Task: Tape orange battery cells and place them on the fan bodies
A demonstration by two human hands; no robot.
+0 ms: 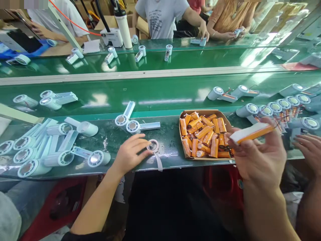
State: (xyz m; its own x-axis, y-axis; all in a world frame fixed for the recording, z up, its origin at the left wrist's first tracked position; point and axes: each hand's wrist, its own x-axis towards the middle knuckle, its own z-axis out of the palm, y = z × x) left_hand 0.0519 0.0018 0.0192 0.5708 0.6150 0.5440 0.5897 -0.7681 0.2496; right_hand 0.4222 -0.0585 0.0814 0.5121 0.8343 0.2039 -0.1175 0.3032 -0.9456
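A glossy green bench (173,157) is running across the lower middle of the frame, with a green conveyor belt (155,90) lying behind it and a second green strip further up. Overhead lights are glaring off the belt. Along the top edge, other people are standing at the far side, one in a grey shirt (162,16), their hands busy with small white parts.

The left hand (130,152) is lying palm down on the bench at lower centre, fingers slightly curled, fingertips touching a white fan part (153,146) without closing round it. That part's round head is facing up and its thin flat handle is pointing down towards the lower edge of the frame.

The right hand (258,155), at the right of the frame, is raised above the bench edge, pinching a flat white handle piece (250,132) with an orange battery in it between thumb and fingers. Its long axis is running nearly level, tilted up to the right, with thin wires trailing from the right end.

A cardboard tray (182,115) of orange batteries (204,134) is sitting between the hands. White fan bodies (50,147) are crowding the left side.
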